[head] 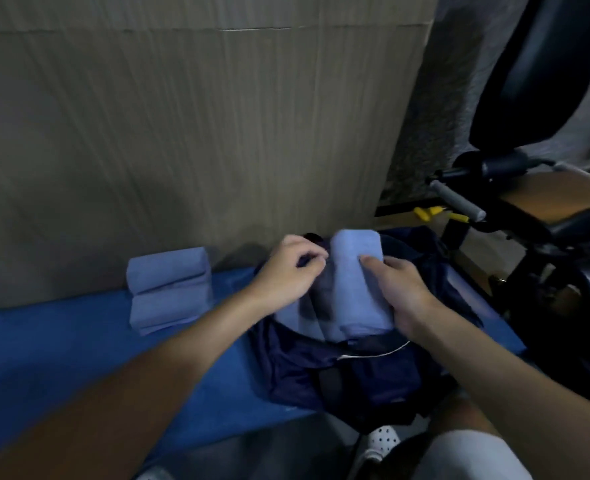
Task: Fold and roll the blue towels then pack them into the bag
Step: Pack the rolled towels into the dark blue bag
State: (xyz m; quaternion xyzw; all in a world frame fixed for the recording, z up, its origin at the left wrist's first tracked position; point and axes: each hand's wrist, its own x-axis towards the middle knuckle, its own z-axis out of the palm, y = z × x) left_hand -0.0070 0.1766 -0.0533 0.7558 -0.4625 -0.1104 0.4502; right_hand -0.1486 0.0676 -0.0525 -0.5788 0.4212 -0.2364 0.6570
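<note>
Count: 1 rolled light-blue terry towel [357,282] in hand, 2 folded/rolled light-blue towels [169,289] stacked apart, poss. 1 more pale blue piece under the left wrist, too blurred to call. 1 dark navy fabric bag [355,375]. 2 bare hands. No brand, label or writing readable anywhere; frame is blurred.

Carrier is a bright blue mat [79,358] laid against a big brown corrugated cardboard sheet [182,133]. The stack of 2 sits at the mat's far edge, touching the cardboard, well left of the bag. Bag lies at the mat's right end, its near part hanging over the mat's near edge; a thin white cord [387,353] and a black strap [331,379] show on its front.

Rolled towel lies lengthwise over the bag's open mouth, far end toward the cardboard, near end at the bag's rim; whether it's partly inside can't be told.

Right hand [404,289]: wrapped round the roll's right side, thumb on top, gripping it. Left hand [290,271]: fingers curled, pinching dark bag fabric just left of the roll, at the bag's far-left rim.

Off the mat's right end: black and tan padded exercise bench [546,202] w/ grey foam handle [456,200] and yellow pin [428,212]. Bottom right: white perforated clog [383,441], pale shorts [466,455].
</note>
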